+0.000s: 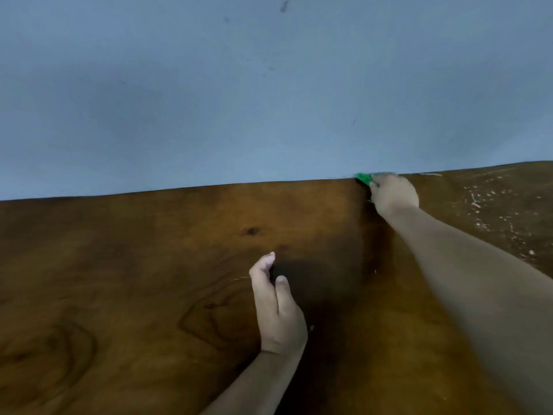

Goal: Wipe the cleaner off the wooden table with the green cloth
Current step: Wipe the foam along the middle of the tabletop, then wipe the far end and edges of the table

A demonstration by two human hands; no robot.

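The wooden table (pixel 149 265) fills the lower half of the view, dark brown with grain rings. My right hand (pixel 394 195) is stretched out to the table's far edge by the wall, shut on the green cloth (pixel 364 178); only a small green corner shows past my fingers. White specks and streaks of cleaner (pixel 490 205) lie on the wood to the right of that hand. My left hand (pixel 276 307) hovers low over the middle of the table, fingers loosely curled and holding nothing.
A blue-grey wall (pixel 269 85) rises straight from the table's far edge and has a few dark marks. The wood left of my hands looks dry and bare of specks.
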